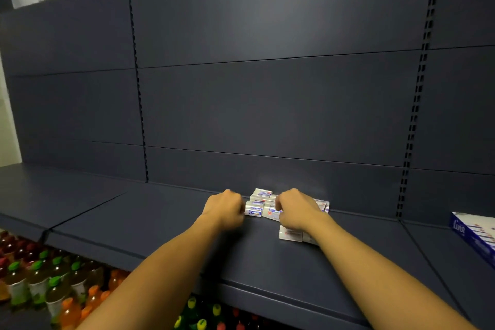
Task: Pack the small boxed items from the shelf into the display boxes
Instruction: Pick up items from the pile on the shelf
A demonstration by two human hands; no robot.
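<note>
Near the middle of the frame, low down, both hands reach to a heap of small boxes point(263, 205) that lies on the shelf point(160, 222) close to the back panel. The left hand point(226, 207) is at the left end of the heap with its fingers curled, and it seems to pinch one box there, but the picture is blurred and I cannot tell for sure. The right hand point(297, 210) lies over the right part of the heap, also with curled fingers, and what it holds is hidden under the hand. More boxes point(292, 234) sit below the right wrist, nearer to the shelf edge. A display box point(474, 233) shows at the right border of the frame, well apart from the heap. I think the main risk is that too many boxes are taken at once: they are small and smooth, so one can slip from the fingers on the way to the right. The right forearm passes just over the nearer boxes, so a quick sweep could push them off the shelf edge, down to the bottles point(40, 281) in the lower left. The loose heap may also fall apart if it is squeezed from one side only.
</note>
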